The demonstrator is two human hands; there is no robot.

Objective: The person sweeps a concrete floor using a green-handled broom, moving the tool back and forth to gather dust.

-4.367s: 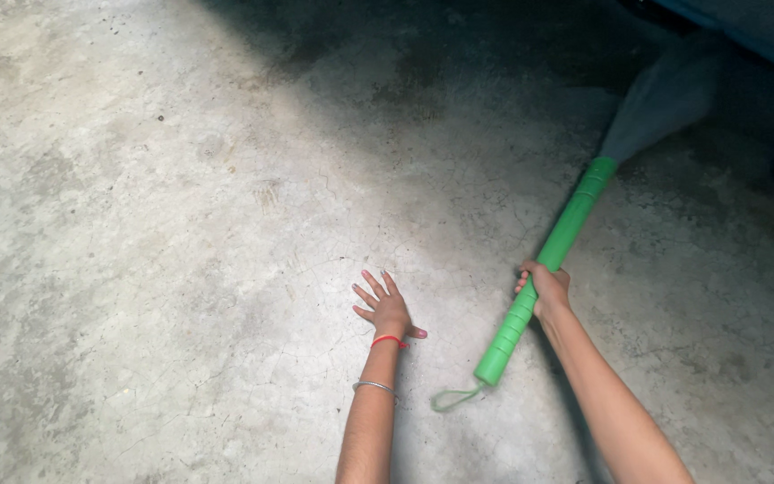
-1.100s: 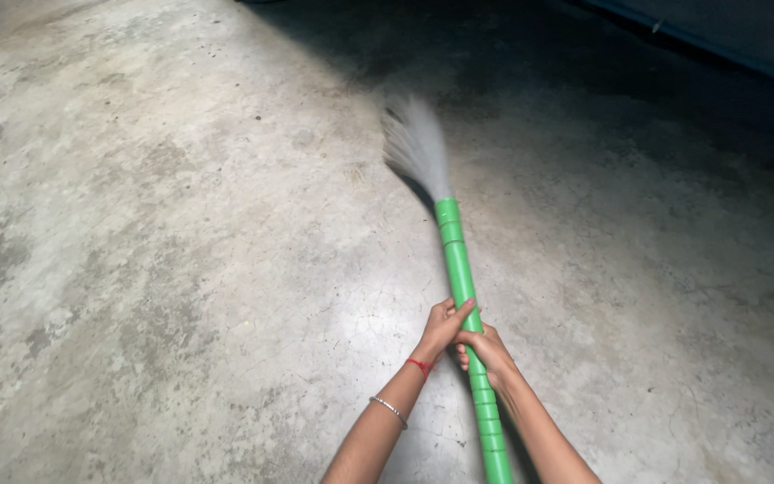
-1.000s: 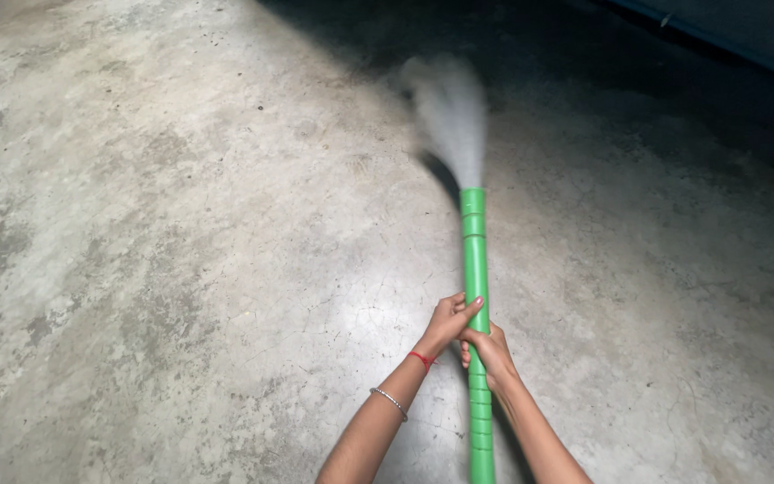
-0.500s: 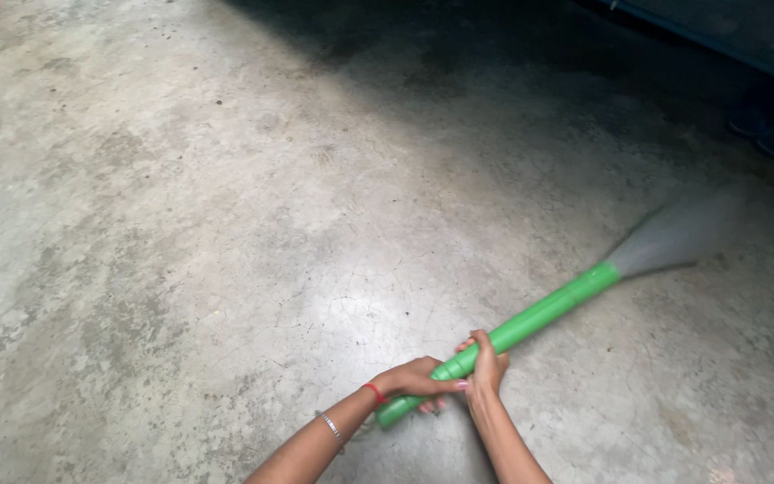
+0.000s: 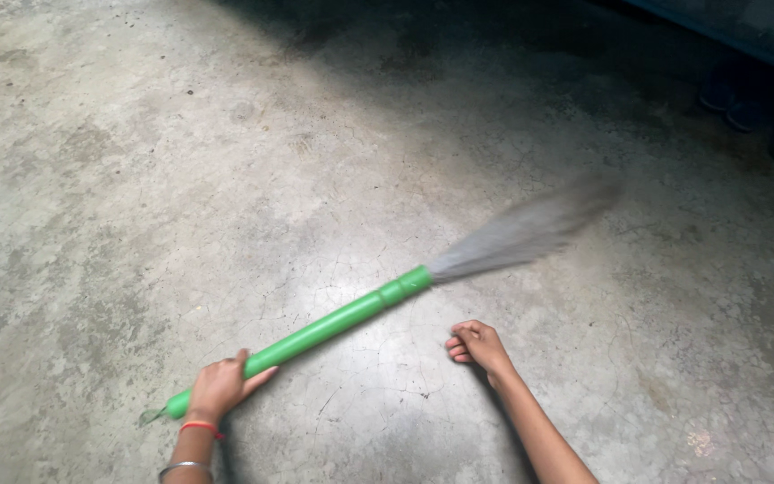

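A broom with a green ribbed plastic handle (image 5: 333, 324) and a grey bristle head (image 5: 530, 229) lies low over a cracked concrete floor (image 5: 181, 179), pointing to the upper right. My left hand (image 5: 221, 385) grips the handle near its lower end, where a small loop hangs. A red thread and a metal bangle sit on that wrist. My right hand (image 5: 478, 345) is off the broom, fingers curled, resting just below and right of the handle with nothing in it. The bristles are blurred.
A dark shadowed strip runs along the top of the floor. At the far upper right, dark footwear (image 5: 736, 108) sits below a blue-grey surface (image 5: 763, 31). The floor is stained and dusty.
My right hand has let go of the handle and now only my left hand holds it. The broom has slid left, with its bristles swinging up and left.
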